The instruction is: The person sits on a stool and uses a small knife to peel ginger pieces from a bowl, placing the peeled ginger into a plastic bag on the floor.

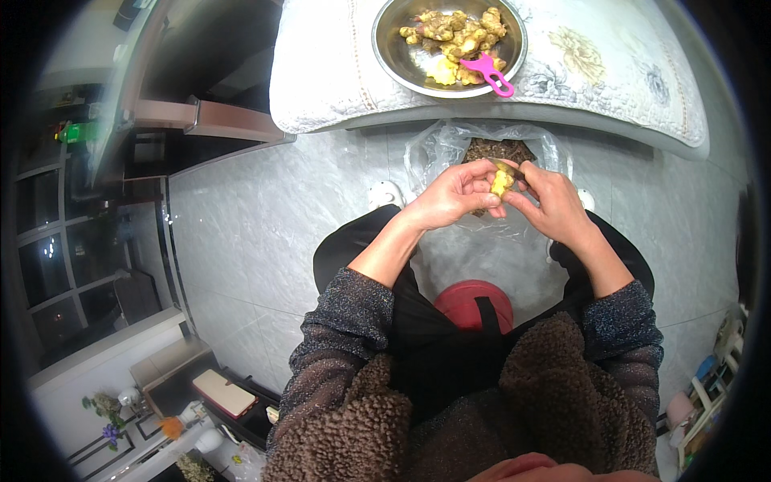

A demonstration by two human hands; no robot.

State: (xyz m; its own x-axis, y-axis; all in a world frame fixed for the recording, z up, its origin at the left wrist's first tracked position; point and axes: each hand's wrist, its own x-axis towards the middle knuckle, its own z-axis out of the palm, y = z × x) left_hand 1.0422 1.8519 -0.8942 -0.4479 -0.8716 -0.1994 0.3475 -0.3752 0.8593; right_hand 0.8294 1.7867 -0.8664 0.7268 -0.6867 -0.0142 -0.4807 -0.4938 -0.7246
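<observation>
Yellow flesh shows on the ginger piece (502, 185), which sits between the 2 hands, over the clear bag (426, 153). The left hand (451, 195) has its thumb and fingers closed on the piece from the left; the right hand (556, 202) pinches in from the right, thumb and fingers bent close about it. A dark strip (507, 169) lies along the top; whether it is a blade or brown skin, I cannot tell. Brown scraps (499, 150) lie in the bag. On the quilted cloth (321, 80) beyond, a steel bowl (382, 58) holds more ginger (454, 32) and a pink tool (487, 71), its loop handle reaching over the rim.

The likeliest trouble, I judge, is a slip: the piece is small and knobby, its bare flesh probably damp, so a hard push could squirt it from the fingertips into the scraps. If the strip is a blade, the same slip could nick a thumb. The bag looks thin and slack, so its mouth could fold in and let scraps reach the floor (257, 233).
</observation>
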